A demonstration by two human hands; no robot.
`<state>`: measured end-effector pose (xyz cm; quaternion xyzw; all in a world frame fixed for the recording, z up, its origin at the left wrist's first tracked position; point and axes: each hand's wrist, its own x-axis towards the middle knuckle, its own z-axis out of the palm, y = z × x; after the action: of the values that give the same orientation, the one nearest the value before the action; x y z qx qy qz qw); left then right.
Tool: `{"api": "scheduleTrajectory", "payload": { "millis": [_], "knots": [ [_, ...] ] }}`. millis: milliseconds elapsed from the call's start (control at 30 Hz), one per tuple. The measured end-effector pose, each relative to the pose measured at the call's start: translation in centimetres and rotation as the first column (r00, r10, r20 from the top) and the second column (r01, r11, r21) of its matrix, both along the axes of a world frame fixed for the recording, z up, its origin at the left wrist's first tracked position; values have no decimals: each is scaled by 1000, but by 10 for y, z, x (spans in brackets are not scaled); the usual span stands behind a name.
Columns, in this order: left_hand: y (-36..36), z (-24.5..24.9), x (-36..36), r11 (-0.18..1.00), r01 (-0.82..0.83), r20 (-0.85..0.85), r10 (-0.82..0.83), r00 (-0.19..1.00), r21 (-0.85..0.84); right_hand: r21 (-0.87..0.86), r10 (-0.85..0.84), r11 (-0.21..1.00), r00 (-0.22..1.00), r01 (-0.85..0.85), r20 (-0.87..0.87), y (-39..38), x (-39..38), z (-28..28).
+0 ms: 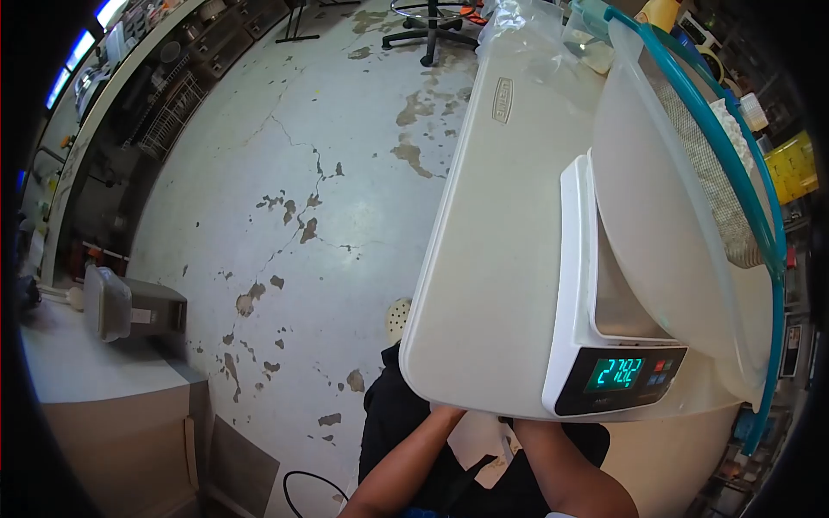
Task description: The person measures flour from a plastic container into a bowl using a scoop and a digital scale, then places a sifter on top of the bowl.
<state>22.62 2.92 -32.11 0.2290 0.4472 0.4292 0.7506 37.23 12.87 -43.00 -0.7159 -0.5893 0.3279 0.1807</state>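
Observation:
Both forearms reach in from the bottom and pass beneath the near edge of the pale plastic table [492, 250]. My left hand [446, 412] shows only around the wrist, at the table's edge. Of my right arm I see the forearm [553, 457]; the hand is hidden under the tabletop. What either hand holds, if anything, cannot be seen. Above them stands a white digital scale [573, 259] with lit teal digits [615, 374]. On the scale rests a large translucent tub [643, 198] with a teal rim [691, 95].
Crumpled clear plastic [522, 34] lies at the table's far end. A wheeled stool [429, 26] stands beyond. Left are a counter with a grey bin-like box [155, 302] and a wire rack [173, 112]. A yellow container [792, 168] sits at right. The floor [337, 190] has peeling patches.

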Motion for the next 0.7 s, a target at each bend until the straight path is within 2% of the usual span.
{"api": "scheduleTrajectory", "payload": {
  "millis": [33,100,133,300,433,500,533,567,600,633,700],
  "knots": [
    [8,18,2,1000,5,6,-5,1000,8,-5,-15,1000,1000,15,-8,7,3,-1],
    [13,58,11,974,-142,182,174,968,-175,-20,-40,999,999,40,-22,17,14,-3],
    [14,61,11,976,-133,188,165,968,-172,-29,-59,998,998,58,-31,19,18,-4],
    [16,48,2,999,-26,68,24,997,30,-75,-132,989,986,125,-101,32,24,2],
    [22,59,6,995,-86,29,87,996,-56,-157,-199,972,968,175,-150,12,27,3],
    [23,42,7,991,42,-250,-9,968,128,-204,-247,955,955,213,-161,-5,32,15],
    [28,36,9,991,53,-242,-22,970,124,-220,-271,947,948,232,-164,-12,38,17],
    [31,30,9,942,256,-458,-133,879,217,-240,-295,938,941,252,-166,-22,43,19],
    [28,18,10,849,462,-658,-196,727,257,-261,-321,926,932,272,-167,-31,47,21],
    [29,-6,13,706,470,-644,-26,765,530,-274,-343,917,924,289,-171,-34,50,22],
    [34,11,12,663,506,-651,-37,758,552,-307,-388,895,905,324,-175,-54,57,29]
  ]
}}
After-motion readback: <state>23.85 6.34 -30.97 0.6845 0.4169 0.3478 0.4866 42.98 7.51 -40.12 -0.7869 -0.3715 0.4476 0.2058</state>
